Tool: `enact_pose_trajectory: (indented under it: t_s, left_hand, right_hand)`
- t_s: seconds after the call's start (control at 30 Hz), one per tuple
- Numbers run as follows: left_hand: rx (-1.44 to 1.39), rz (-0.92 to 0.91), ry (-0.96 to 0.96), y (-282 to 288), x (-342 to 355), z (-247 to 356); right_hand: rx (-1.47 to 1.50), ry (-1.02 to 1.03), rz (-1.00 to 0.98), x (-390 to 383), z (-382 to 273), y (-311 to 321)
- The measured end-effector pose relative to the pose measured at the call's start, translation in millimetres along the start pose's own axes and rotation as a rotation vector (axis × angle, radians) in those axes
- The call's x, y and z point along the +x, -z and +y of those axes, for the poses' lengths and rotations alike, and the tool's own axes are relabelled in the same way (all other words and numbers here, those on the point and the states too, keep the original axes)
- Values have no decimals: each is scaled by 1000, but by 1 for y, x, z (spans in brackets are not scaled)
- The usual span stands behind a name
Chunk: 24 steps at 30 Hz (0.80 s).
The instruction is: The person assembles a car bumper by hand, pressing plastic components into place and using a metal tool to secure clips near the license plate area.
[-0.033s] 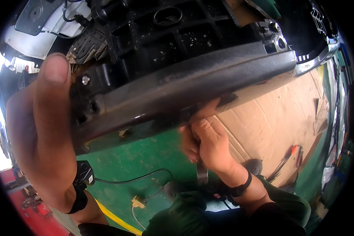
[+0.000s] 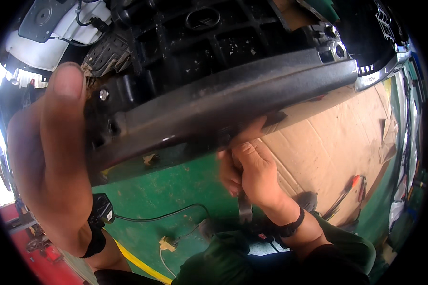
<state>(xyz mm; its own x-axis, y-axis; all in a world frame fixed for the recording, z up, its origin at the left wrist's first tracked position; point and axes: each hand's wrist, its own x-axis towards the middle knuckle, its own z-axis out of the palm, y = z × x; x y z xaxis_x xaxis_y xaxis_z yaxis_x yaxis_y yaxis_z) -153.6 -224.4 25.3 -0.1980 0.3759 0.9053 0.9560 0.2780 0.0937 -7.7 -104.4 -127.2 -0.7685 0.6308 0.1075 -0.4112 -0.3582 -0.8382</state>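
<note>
A large black plastic car part (image 2: 233, 90), seemingly a bumper or grille, stretches across the upper view, with ribbed pockets behind and a glossy lower face. My left hand (image 2: 57, 156) is close to the camera at its left end, thumb up along the edge; the other fingers are mostly hidden behind the hand. Under the glossy face, my right hand (image 2: 257, 175) is closed, its knuckles reflected in the black surface. A flat grey metal strip (image 2: 245, 209) sticks out below the right fist; its other end is hidden.
Brown cardboard (image 2: 333, 137) lies at right on the green floor (image 2: 171, 185). Red-handled pliers (image 2: 354, 183) rest on it. A black cable (image 2: 161, 218) runs from the device on my left wrist. White plastic reservoirs (image 2: 38, 50) sit at upper left; chrome trim (image 2: 378, 78) is at upper right.
</note>
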Motion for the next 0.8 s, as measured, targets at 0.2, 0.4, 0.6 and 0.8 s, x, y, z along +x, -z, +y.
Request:
enact_pose_trajectory:
  t_s: [0.2,0.4,0.6,0.8]
  left_hand:
    - [22,34,-12,-3,-4,3]
    - [8,15,-4,-2,-6,3]
    - [70,-27,40,-5,-4,5]
    - [143,106,55,-24,-7,7]
  right_hand:
    - [19,-2,18,-4,1,-1]
    - [-57,43,44,-1,8,-2]
    - [-114,29,121,8,4,-7]
    - [-151,-67,206,21,-14,-13]
